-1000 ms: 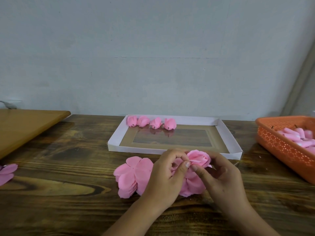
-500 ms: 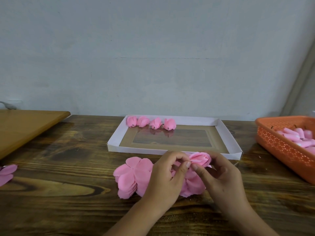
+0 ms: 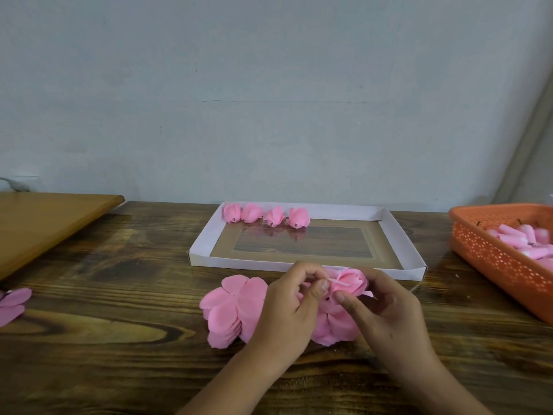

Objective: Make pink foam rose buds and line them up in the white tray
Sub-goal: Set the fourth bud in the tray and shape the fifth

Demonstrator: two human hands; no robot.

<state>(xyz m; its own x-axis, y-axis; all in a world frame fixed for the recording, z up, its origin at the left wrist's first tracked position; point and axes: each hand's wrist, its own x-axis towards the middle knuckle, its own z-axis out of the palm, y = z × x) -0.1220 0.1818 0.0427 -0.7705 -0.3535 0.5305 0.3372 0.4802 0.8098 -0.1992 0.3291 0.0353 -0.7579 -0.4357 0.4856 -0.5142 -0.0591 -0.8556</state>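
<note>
Best to keep the half-wrapped pink foam rose bud (image 3: 350, 281) pinched between left hand (image 3: 294, 307) and right hand (image 3: 386, 307), both curled on it just before the white cardboard tray (image 3: 413, 253); wrap petals snugly; four finished pink buds (image 3: 266, 215) lined along its far wall; two flat pink petal stacks (image 3: 233, 307) beneath.

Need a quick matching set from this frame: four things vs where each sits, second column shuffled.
Things:
1. finished rose buds
2. flat petal stack
3. orange basket
4. half-made bud

Places:
A. right edge of the table
B. pinched between left hand and right hand
C. far left corner of the white tray
D. on the table, left of the hands

Pairs: 1-C, 2-D, 3-A, 4-B
</note>
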